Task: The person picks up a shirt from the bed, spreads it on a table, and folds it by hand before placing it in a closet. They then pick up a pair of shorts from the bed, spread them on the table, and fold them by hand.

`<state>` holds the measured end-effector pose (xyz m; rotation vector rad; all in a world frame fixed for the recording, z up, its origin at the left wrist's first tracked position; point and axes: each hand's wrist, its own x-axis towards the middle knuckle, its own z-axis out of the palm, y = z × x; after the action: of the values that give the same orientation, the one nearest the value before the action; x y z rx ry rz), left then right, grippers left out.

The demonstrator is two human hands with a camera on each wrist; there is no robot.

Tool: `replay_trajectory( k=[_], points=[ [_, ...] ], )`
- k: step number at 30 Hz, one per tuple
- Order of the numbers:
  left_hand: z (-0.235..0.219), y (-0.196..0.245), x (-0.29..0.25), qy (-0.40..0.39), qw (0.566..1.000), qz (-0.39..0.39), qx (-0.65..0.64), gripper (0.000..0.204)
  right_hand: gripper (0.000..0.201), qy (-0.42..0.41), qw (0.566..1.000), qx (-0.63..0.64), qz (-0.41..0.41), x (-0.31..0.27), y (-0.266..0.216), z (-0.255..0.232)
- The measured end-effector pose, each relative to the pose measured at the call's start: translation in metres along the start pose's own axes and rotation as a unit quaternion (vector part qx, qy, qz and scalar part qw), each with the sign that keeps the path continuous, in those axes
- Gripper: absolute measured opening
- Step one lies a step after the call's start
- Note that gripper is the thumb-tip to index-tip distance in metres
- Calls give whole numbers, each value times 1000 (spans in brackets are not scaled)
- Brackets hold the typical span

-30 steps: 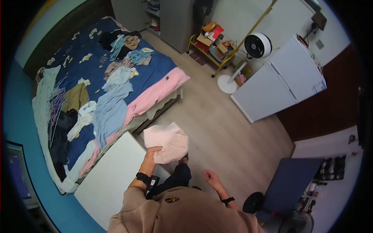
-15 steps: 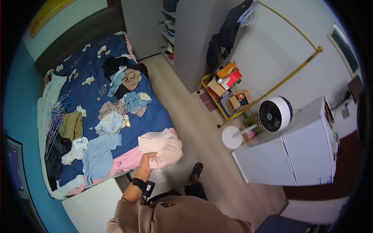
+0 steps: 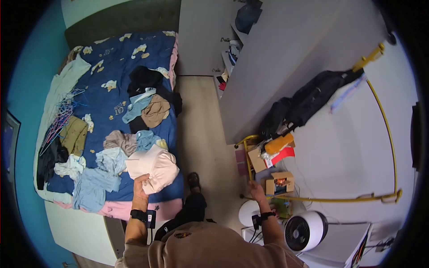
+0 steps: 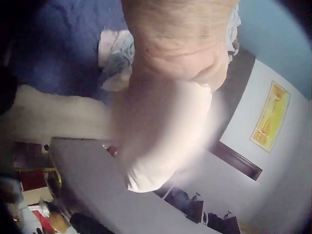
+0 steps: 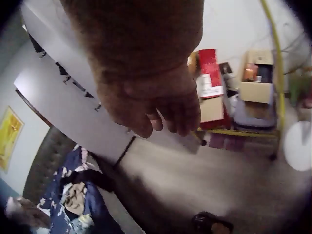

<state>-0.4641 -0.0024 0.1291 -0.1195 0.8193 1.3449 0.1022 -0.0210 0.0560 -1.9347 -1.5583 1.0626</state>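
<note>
My left hand point(image 3: 141, 185) grips a folded pale pink garment point(image 3: 154, 167) by its near edge, thumb on top. In the head view the bundle overlaps the foot of the bed point(image 3: 167, 194). The left wrist view shows the garment point(image 4: 161, 141) blurred below the palm, with the fingers hidden behind it. My right hand point(image 3: 257, 192) hangs in the air near the yellow rack, holding nothing. Its fingers point(image 5: 178, 114) droop loosely in the right wrist view.
Rumpled clothes point(image 3: 96, 185) and tangled hangers point(image 3: 62, 116) lie on the bed. A grey wardrobe point(image 3: 268, 76) stands beyond the floor aisle point(image 3: 199, 120). To the right are a yellow rack point(image 3: 393, 152) with boxes point(image 3: 280, 183) and a white fan point(image 3: 306, 230). A white tabletop point(image 3: 80, 232) adjoins the bed.
The person has walked forward along the bed, and the view has turned toward the wardrobe and rack. The pink garment moved along in the left hand. The right hand has come back into view.
</note>
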Motion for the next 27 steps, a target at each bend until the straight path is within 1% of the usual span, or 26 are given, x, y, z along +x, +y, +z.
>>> replay_trajectory(
  k=[1,2,3,4,5,6,7,8,9,10,11,12,14,15,16,17,18,19,20,21,22,23,24,25,26,27],
  points=[
    [7,0,29,12,1000,9,-12,40,33,-16,999,-27,26,26,-64,-17],
    [15,-3,56,19,1000,0,-18,40,33,-20,999,-36,35,42,-72,-13],
    [30,-6,87,16,1000,-2,-20,39,35,-15,999,-7,-36,66,-82,-15],
    [55,-8,117,11,1000,0,-28,39,37,-14,993,19,-111,97,-98,-23],
    [80,-11,140,20,1000,14,-5,38,37,-24,993,4,-115,119,-113,-30],
    [102,-12,168,22,999,-26,-37,35,36,-98,990,-35,-93,131,-135,-36],
    [119,-14,198,7,999,-28,-17,34,35,-168,981,-68,-73,147,-157,-43],
    [139,-11,226,-10,999,-30,10,33,35,-173,980,-67,-79,167,-173,-53],
    [168,-5,247,-8,1000,-26,14,33,36,-210,965,-113,-110,184,-186,-63],
    [200,0,267,-19,999,-43,9,32,36,-245,947,-153,-138,198,-198,-70],
    [234,4,287,-29,998,-62,4,31,34,-213,947,-164,-174,214,-215,-81],
    [270,13,298,0,998,-43,48,28,34,-215,949,-155,-170,229,-231,-89],
    [295,16,365,-54,996,-66,12,27,30,-136,963,-133,-193,272,-257,-108],
    [311,20,391,-55,996,-57,39,26,27,-112,962,-141,-206,294,-262,-114],
    [329,26,412,-38,995,-55,78,23,27,-122,961,-140,-204,322,-257,-118],
    [345,24,429,-46,996,-57,55,22,26,-120,968,-125,-180,345,-252,-121],
    [370,27,446,-57,996,-56,41,21,25,-111,975,-104,-160,374,-252,-118],
    [370,26,480,-42,998,-33,45,20,25,-108,983,-92,-116,397,-259,-119],
    [368,20,510,-29,998,-14,46,19,25,-113,985,-80,-103,414,-270,-114],
    [399,21,515,5,997,-6,76,16,24,-98,975,-106,-171,437,-282,-115],
    [427,25,524,3,997,-13,72,16,24,-81,957,-141,-240,459,-294,-122],
    [450,27,533,-11,998,-35,53,14,27,-90,950,-150,-261,471,-307,-127],
    [455,25,539,-26,997,-59,36,12,27,-93,950,-159,-251,473,-318,-128],
    [439,19,567,-37,996,-62,47,11,29,-110,948,-175,-243,482,-332,-129],
    [439,18,585,-32,996,-74,43,11,30,-127,946,-188,-233,494,-342,-129],
    [439,18,604,-63,992,-83,64,12,36,-125,945,-224,-204,500,-341,-129]
  ],
)
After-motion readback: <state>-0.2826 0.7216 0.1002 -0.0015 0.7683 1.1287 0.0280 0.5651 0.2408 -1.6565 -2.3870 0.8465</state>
